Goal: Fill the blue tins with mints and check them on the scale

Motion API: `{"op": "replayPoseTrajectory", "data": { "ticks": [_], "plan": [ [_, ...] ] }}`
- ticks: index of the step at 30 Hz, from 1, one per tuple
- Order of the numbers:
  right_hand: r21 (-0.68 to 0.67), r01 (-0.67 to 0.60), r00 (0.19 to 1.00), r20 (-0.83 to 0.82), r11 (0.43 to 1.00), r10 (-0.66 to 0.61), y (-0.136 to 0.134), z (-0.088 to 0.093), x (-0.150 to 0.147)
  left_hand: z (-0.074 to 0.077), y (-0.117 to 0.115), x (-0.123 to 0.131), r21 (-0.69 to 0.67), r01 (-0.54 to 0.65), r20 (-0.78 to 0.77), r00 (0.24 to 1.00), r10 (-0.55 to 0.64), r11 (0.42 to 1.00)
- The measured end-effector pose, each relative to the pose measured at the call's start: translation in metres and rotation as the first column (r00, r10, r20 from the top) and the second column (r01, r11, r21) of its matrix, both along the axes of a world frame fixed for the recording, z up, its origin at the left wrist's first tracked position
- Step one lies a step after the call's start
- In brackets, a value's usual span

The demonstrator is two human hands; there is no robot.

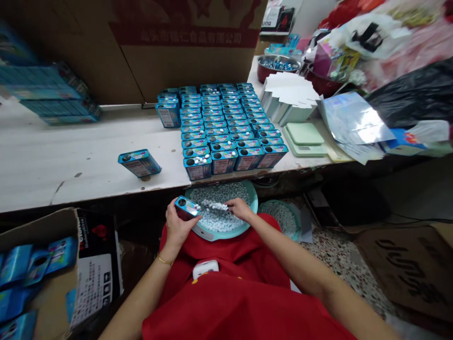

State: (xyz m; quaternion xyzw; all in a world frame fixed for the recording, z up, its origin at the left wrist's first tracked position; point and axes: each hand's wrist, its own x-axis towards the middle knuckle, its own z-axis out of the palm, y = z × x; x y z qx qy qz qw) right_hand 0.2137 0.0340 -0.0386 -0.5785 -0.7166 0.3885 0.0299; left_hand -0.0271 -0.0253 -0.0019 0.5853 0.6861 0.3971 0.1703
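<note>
My left hand (177,227) is wrapped round a small blue tin (187,206), tilted, with a round dark spot on its top. Some white pellets lie at the tin's right end. My right hand (239,208) pinches what looks like a small scoop (225,208), mostly covered by a heap of white pellets that reaches toward the tin. Both hands are above a turquoise basin (252,198) full of white candy-like pellets, held at my lap. On the table, a lone blue tin (139,163) stands left of rows of similar tins (223,161), several with pellets on top.
A pale green scale (305,139) and white card stacks (292,97) are right of the rows. A second basin of pellets (283,218) sits low at right. An open carton (94,264) with blue tins is at lower left. A large cardboard box (191,66) stands behind.
</note>
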Motion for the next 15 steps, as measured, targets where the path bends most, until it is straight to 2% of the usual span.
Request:
{"op": "replayPoseTrajectory", "data": {
  "ticks": [4, 7, 11, 15],
  "plan": [
    [0.035, 0.025, 0.993, -0.113, 0.999, -0.021, 0.003, 0.047, 0.027, -0.001, 0.003, 0.014, 0.014, 0.049, -0.062, 0.997, -0.048, 0.999],
    [0.086, -0.007, 0.994, -0.107, 0.996, 0.016, 0.005, 0.087, 0.030, -0.003, 0.006, 0.028, 0.023, 0.129, -0.129, 0.984, -0.125, 0.991],
    [0.184, -0.170, 0.983, 0.106, 0.968, 0.152, 0.006, 0.128, 0.017, -0.004, 0.007, 0.042, 0.034, 0.207, -0.181, 0.964, -0.197, 0.978],
    [0.200, -0.302, 0.894, 0.399, 0.932, 0.204, 0.001, 0.155, -0.003, -0.004, 0.005, 0.048, 0.021, 0.239, -0.206, 0.951, -0.229, 0.971]
  ]
}}
